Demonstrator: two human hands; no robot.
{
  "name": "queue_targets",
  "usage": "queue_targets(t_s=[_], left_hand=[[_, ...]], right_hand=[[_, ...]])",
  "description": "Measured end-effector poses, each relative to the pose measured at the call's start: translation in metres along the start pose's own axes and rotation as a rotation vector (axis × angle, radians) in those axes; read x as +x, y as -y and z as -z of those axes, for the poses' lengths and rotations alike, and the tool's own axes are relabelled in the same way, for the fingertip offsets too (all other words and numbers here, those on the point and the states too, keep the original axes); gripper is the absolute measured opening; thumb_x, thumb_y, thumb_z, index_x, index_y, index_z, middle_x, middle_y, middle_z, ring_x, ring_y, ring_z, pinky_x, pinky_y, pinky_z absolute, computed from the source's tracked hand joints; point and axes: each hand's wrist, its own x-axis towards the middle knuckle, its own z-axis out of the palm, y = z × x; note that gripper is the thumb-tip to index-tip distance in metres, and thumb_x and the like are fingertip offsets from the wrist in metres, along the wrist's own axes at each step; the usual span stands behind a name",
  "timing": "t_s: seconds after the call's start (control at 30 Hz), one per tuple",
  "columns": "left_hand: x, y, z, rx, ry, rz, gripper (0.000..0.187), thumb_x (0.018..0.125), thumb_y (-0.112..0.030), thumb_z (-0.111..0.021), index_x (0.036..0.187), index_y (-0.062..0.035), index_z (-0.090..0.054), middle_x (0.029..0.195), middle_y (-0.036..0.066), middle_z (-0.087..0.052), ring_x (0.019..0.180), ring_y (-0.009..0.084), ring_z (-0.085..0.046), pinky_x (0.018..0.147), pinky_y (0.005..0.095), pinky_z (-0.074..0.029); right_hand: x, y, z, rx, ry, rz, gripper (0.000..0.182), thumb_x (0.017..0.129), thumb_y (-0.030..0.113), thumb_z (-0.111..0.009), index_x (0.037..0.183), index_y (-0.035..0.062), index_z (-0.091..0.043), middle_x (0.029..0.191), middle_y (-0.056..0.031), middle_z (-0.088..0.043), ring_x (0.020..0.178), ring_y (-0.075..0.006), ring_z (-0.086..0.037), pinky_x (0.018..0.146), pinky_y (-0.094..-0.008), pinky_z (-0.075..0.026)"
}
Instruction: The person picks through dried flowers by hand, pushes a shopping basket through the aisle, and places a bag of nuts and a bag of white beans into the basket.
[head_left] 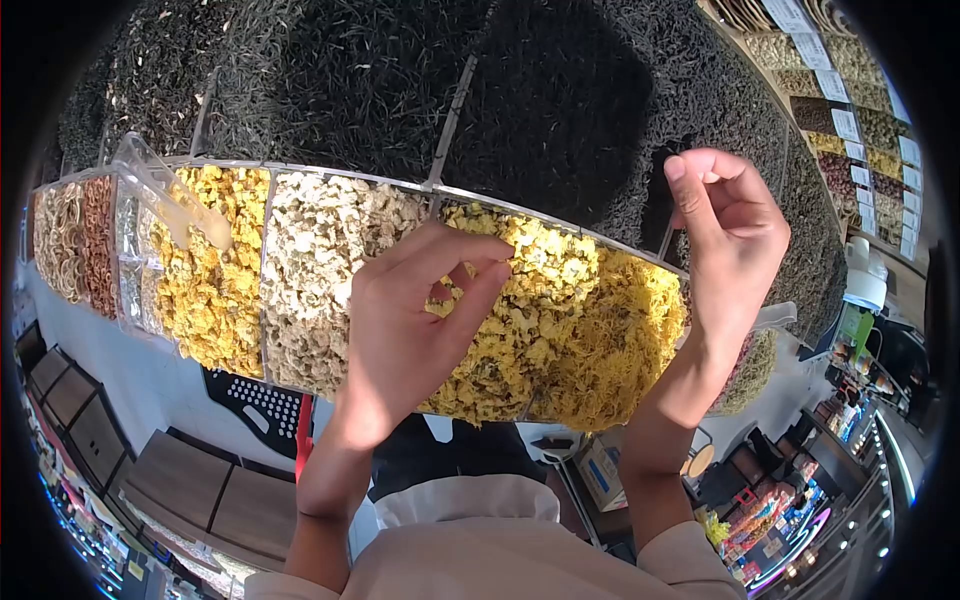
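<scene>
My left hand hangs over the front row of bins, thumb and forefinger pinched together beside the yellow dried flowers. Whatever may be between those fingertips is too small to make out. Further right, my right hand is raised above the dark dried leaves, its thumb pressed to the curled fingers. I cannot make out what it holds, if anything. Pale dried flower buds fill the bin just left of my left hand. Finer orange-yellow petals lie between the two hands, nearer to me.
A clear plastic scoop rests at the left over another bin of yellow flowers. Clear dividers separate the bins. Brown dried slices are at far left. Labelled shelves stand far right, and brown benches lower left.
</scene>
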Motion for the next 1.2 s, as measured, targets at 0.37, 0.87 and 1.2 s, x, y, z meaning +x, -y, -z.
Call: queue_targets(t_s=[0.37,0.87,1.2], left_hand=[[-0.014,0.006,-0.010,0.003,0.003,0.084,0.013,0.091,-0.005,-0.076,0.105,-0.0051,-0.077,0.093,0.007,-0.074,0.076,0.0112,-0.068,0.064,0.0239,-0.054],[-0.029,0.028,-0.022,0.043,0.054,0.135,0.015,0.093,-0.006,-0.074,0.107,-0.0055,-0.076,0.094,0.006,-0.073,0.077,0.0122,-0.068,0.065,0.0251,-0.055],[-0.031,0.028,-0.029,0.014,0.053,0.116,0.017,0.091,-0.006,-0.074,0.107,-0.0066,-0.076,0.090,0.007,-0.074,0.073,0.0158,-0.070,0.062,0.0288,-0.056]], right_hand=[[-0.045,-0.010,-0.021,-0.426,0.151,0.495,0.017,0.077,0.000,-0.083,0.090,0.0015,-0.072,0.085,-0.0064,-0.065,0.064,-0.0169,-0.065,0.055,-0.0314,-0.053],[-0.042,-0.031,0.005,-0.405,-0.171,0.291,0.015,0.087,0.004,-0.081,0.102,0.0054,-0.079,0.080,-0.0001,-0.066,0.063,-0.0036,-0.059,0.049,-0.0188,-0.040],[-0.014,-0.016,-0.007,-0.397,-0.104,0.338,0.017,0.084,0.001,-0.082,0.100,0.0031,-0.078,0.077,-0.0010,-0.065,0.059,-0.0051,-0.057,0.053,-0.0221,-0.043]])
